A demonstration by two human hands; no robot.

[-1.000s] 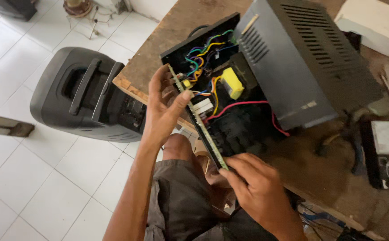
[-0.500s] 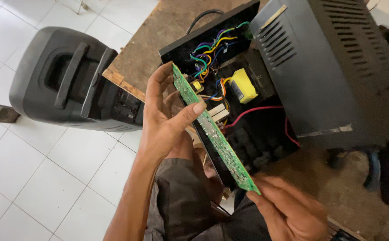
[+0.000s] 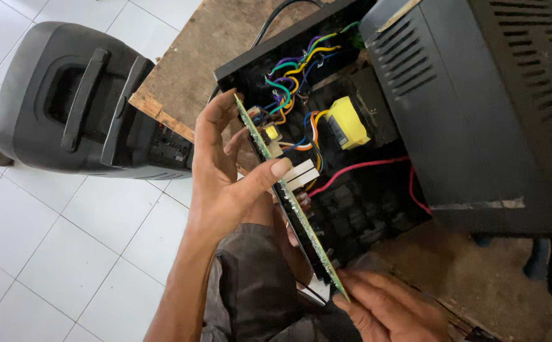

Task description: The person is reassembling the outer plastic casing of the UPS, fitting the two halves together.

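A long green circuit board (image 3: 292, 204) stands on edge in front of an opened black device case (image 3: 326, 158). My left hand (image 3: 225, 180) grips the board's upper half, thumb pressed on its edge. My right hand (image 3: 387, 307) pinches the board's lower end at the bottom of the view. Coloured wires (image 3: 298, 73) run from the board into the case, beside a yellow transformer (image 3: 345, 121) and a red wire (image 3: 364, 168). The black vented cover (image 3: 478, 95) sits tilted over the case's right side.
The case rests on a worn wooden table (image 3: 206, 57). A large black portable speaker (image 3: 80, 101) lies on the white tiled floor (image 3: 48, 253) at the left. My dark trousers (image 3: 250, 291) show below the table edge.
The view has moved closer to the case. My left hand shifted along the board, and the board's lower end with my right hand now sits nearer the bottom edge.
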